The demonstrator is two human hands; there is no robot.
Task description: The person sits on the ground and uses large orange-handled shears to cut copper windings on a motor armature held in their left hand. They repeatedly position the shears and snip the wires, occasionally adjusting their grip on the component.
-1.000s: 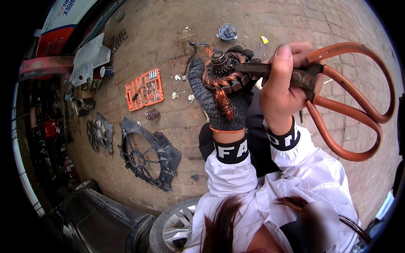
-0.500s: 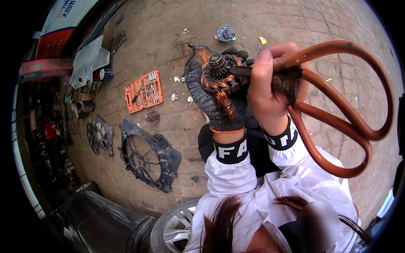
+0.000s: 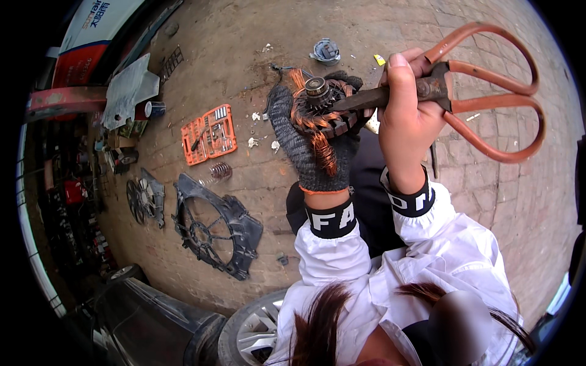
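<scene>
My left hand (image 3: 292, 146), in a dark grey knitted glove, is wrapped round a motor core with copper windings (image 3: 329, 127). A round metal bearing (image 3: 317, 87) stands up near its middle, and loose copper strands hang toward my wrist. My bare right hand (image 3: 408, 110) is closed round the pivot area of large scissors (image 3: 492, 85) with orange-brown coated handles. Their dark blades point left and reach the windings at the core's right side; the tips are partly lost among the wires. The two handle loops extend to the right, beyond my hand.
An orange tool case (image 3: 209, 135) lies opened on the brick ground at left. Near it are a coil spring (image 3: 221, 171) and a black fan shroud (image 3: 249, 229). A grey metal housing (image 3: 326, 52) sits beyond my hands. A car wheel (image 3: 227, 335) is at the lower left.
The scissors' handles have come closer together and swung up and away from my body. My right hand has turned with them and shifted slightly right. My left hand has barely moved.
</scene>
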